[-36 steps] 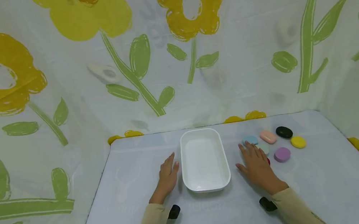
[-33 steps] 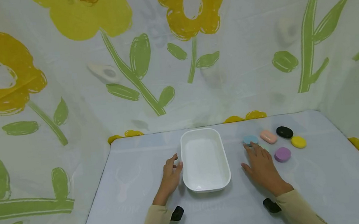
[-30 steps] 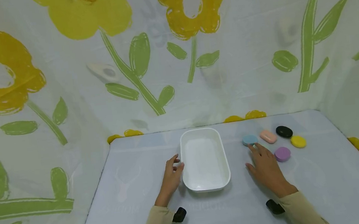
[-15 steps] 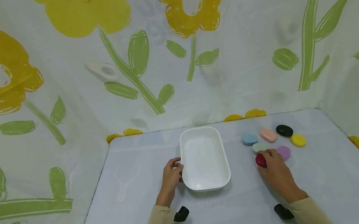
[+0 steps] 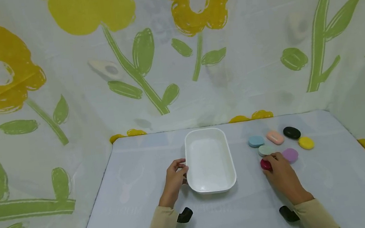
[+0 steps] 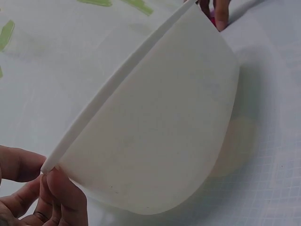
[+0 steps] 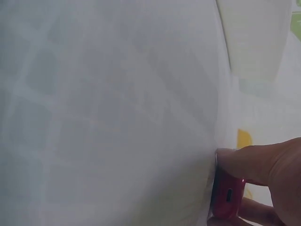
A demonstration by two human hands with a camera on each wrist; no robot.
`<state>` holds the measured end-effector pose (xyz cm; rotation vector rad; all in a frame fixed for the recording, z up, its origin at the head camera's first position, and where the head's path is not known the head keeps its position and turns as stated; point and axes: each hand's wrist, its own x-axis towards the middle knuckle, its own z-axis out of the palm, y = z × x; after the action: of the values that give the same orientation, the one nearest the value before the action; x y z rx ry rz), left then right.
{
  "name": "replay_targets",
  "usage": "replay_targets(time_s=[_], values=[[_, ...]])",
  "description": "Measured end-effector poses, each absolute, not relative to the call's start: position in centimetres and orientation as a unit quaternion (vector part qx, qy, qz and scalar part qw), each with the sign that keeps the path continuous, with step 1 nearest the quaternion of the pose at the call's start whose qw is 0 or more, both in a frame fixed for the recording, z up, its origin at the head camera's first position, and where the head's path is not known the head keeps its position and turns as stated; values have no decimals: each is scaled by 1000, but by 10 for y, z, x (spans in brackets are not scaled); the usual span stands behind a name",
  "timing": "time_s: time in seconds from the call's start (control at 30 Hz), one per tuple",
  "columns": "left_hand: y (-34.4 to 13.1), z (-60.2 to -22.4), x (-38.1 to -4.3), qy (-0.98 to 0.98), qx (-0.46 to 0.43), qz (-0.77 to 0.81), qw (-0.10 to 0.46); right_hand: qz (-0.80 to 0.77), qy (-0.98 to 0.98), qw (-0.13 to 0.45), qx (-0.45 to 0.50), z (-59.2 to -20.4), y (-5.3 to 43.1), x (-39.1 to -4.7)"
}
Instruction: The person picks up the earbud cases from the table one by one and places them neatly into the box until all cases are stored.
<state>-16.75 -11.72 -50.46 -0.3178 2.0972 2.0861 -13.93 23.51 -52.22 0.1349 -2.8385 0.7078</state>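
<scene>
I'm seeing the left hand (image 5: 173,181) pinching the near-side left rim of the white tray (image 5: 210,162), thumb and fingertips together on that edge; the tray is sitting on the pale table (image 5: 127,192). Over on the right, the right hand (image 5: 284,177) is gripping the red piece (image 5: 265,164) between thumb and fingers, and my right wrist view is showing a small dark slot in its side. That red piece is sitting well right of the tray, just in front of the pale green piece (image 5: 266,150); I'm not able to tell whether it's touching the table. The purple piece (image 5: 290,155) is lying just beyond the knuckles, with blue (image 5: 256,141), pink (image 5: 275,137), black (image 5: 291,132) and yellow (image 5: 306,143) pieces spreading behind.
</scene>
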Motion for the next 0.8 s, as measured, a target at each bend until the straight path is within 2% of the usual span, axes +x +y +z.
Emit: replay_targets(time_s=[0.27,0.57,0.8], values=[[-116,-506,-169,692,-105,709,83,252,-965,70,37,-518,229,-143],[-115,-508,-169,688,-98,714,84,273,-951,121,78,-496,208,-156],[-114,-508,-168,682,-94,720,86,300,-937,140,106,-476,185,-168]])
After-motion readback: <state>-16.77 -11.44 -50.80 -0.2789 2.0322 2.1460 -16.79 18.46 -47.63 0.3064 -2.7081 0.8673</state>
